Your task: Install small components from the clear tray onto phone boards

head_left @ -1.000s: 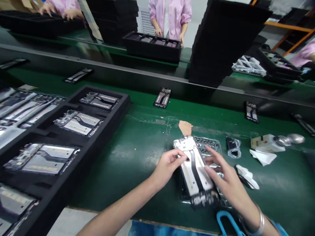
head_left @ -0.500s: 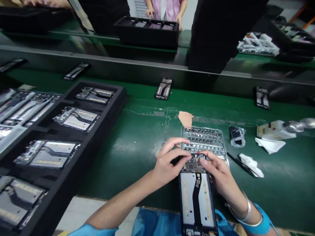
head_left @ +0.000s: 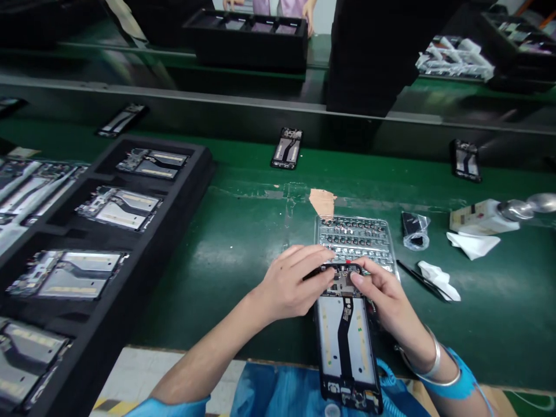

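An opened phone (head_left: 346,341) lies lengthwise in front of me, its circuit board (head_left: 345,282) bare at the far end and a black ribbon cable running down its middle. My right hand (head_left: 386,295) grips the upper right edge, thumb on the board and index finger at the top edge by a small red spot. Over the upper left corner is my left hand (head_left: 293,284), fingers bent together with their tips at the board. Its thumb and whatever it may pinch are hidden. Just beyond the phone, a clear plastic tray (head_left: 393,243) carries rows of small dark parts.
On the left stands a black foam tray (head_left: 174,231) of opened phones. Single phones (head_left: 287,148) lie along the back. At right are tweezers (head_left: 421,278), white tissue (head_left: 438,279), a bagged black part (head_left: 414,230) and a bottle (head_left: 482,218). A co-worker's hand (head_left: 309,14) touches a box opposite.
My left hand has turned further over the board, its thumb now out of sight. The right hand keeps its hold on the phone. The view has shifted slightly.
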Available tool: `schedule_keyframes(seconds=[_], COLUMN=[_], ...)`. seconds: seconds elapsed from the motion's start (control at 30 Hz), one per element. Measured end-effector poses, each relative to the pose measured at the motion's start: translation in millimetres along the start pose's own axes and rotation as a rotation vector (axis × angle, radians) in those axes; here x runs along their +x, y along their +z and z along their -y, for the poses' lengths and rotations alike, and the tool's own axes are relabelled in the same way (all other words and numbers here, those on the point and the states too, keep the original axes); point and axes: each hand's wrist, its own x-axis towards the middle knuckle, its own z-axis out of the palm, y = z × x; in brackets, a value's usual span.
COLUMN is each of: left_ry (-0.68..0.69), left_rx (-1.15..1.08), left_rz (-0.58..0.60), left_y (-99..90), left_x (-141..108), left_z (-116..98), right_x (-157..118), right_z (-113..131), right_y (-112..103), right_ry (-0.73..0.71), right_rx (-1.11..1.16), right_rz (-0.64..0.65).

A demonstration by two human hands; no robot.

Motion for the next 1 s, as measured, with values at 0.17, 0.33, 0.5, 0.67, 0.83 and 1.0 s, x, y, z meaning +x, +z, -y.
schedule_keyframes(seconds=[0.17,0.33,0.5,0.67,0.83,1.0], left_ry=[-0.712,-0.937,-0.940,-0.904,-0.923,-0.912], left_rx=[-0.701,-1.072,-0.972,-0.951,-0.911,-0.799], left_rz=[0.084,0.244,0.248,0.267,0.255,0.259], left_y=[7.7,16.6,17.1,14.8,15.8,17.9], left_x=[3,2,1,1,1,0], left_z=[-11,-19,-21,-21,-23,-23], right_x=[0,3,6,5,4,5], right_z=[-1,6,6,3,5,-1], right_y=[-4,0,3,3,4,5], right_ry=[-0.021,-0.158,-0.220,-0.207,-0.211,-0.209], right_rx=[-0.010,-0.292,-0.479,-0.511,-0.493,-0.474], right_rz=[0.000,-0.097,-0.184,-0.153,-0.101,-0.088])
